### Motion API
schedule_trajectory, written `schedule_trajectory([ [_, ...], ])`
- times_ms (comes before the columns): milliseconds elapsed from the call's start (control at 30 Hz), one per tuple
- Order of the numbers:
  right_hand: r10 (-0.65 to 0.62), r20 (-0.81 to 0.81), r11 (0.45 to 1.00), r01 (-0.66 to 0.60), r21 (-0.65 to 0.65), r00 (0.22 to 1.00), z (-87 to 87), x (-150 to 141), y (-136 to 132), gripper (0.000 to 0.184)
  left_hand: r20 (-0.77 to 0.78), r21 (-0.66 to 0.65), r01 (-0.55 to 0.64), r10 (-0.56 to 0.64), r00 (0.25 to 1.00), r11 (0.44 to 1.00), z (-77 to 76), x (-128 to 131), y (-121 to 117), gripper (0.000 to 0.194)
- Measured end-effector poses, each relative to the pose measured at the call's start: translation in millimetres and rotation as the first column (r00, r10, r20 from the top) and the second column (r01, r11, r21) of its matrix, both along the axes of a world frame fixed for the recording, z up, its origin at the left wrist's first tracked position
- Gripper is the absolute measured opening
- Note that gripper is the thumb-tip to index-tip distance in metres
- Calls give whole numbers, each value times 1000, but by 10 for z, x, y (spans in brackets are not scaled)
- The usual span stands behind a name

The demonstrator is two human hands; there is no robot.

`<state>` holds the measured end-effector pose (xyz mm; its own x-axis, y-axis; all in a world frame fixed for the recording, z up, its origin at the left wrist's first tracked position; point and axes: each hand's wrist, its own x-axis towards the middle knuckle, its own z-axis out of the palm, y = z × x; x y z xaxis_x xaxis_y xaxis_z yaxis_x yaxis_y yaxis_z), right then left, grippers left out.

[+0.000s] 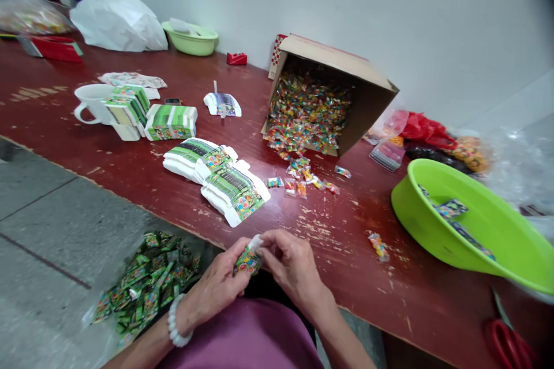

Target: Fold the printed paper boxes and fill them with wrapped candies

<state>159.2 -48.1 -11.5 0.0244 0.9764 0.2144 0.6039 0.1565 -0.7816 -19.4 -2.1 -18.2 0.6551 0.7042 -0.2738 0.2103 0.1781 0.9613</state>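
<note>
"Along the edge of the table?"
"Green packs, then the left hand — its grip closed round a green carton."
"And rightward?"
"The right hand touches the carton's white flap — whether pinching, I can't tell."

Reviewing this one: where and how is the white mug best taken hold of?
Probably by the handle of the mug, coming from the person's left: the loop juts out that way, while a carton stack crowds the mug's right side. The left hand looks better placed, but it holds a small box and would need to free itself first.
</note>
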Motion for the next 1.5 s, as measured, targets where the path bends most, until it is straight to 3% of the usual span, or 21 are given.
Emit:
schedule_trajectory([
  [100, -34, 8, 999, 34, 34, 999, -14, -48, 4, 11, 39, -64, 2, 0, 999, 998, 4, -2, 22, 24],
  [200, 51, -208, 996, -64, -54, 977, -10, -65, 0, 16, 81, -172, -34, 49, 996, 985, 18, -14, 38, 32],
  [333, -160, -415, 987, 157, -43, 896, -66, -103, -28, 9, 151, -387, -166, 239, 959, 907, 21, 2, 50, 43],
  [433, -190, -438, 981, 192, -40, 879, -161, -200, -61, 10, 144, -453, -262, 360, 922, 852, 23, 39, 62, 46],
  [600, -157, -536, 986, 161, -39, 829, -202, -354, -90, 8, 148, -473, -313, 424, 894, 824, 38, 68, 59, 42],
  [733, -79, -509, 995, 102, 18, 857, -140, -350, -49, 10, 170, -432, -351, 457, 873, 831, 24, 49, 24, 37],
  [867, -96, -600, 995, 56, -85, 794, -164, -326, 39, 8, 198, -392, -354, 453, 869, 849, -1, 43, -3, 36],
  [967, -156, -644, 988, 108, -113, 749, -182, -342, 74, 9, 193, -393, -362, 461, 866, 845, -11, 43, -4, 37],
  [1100, -111, -471, 993, 117, -18, 875, -128, -357, 44, 7, 183, -393, -395, 491, 852, 831, -14, 32, 0, 40],
  [1167, -65, -446, 997, 73, 1, 893, -117, -353, 37, 8, 184, -394, -382, 479, 858, 836, -12, 33, 1, 41],
  [1233, -80, -571, 997, 53, -64, 817, -139, -348, 54, 5, 189, -395, -367, 466, 864, 842, -11, 41, 2, 41],
  [1333, -143, -738, 985, 21, -172, 659, -183, -330, 108, 33, 195, -394, -356, 456, 868, 847, -9, 50, -2, 43],
  [1400, -117, -715, 982, -25, -185, 689, -176, -301, 132, 29, 180, -405, -343, 441, 879, 848, -14, 45, -10, 46],
  [1500, -14, -571, 990, -67, -121, 821, -107, -241, 125, 10, 164, -420, -309, 406, 899, 854, -32, 21, -20, 48],
])
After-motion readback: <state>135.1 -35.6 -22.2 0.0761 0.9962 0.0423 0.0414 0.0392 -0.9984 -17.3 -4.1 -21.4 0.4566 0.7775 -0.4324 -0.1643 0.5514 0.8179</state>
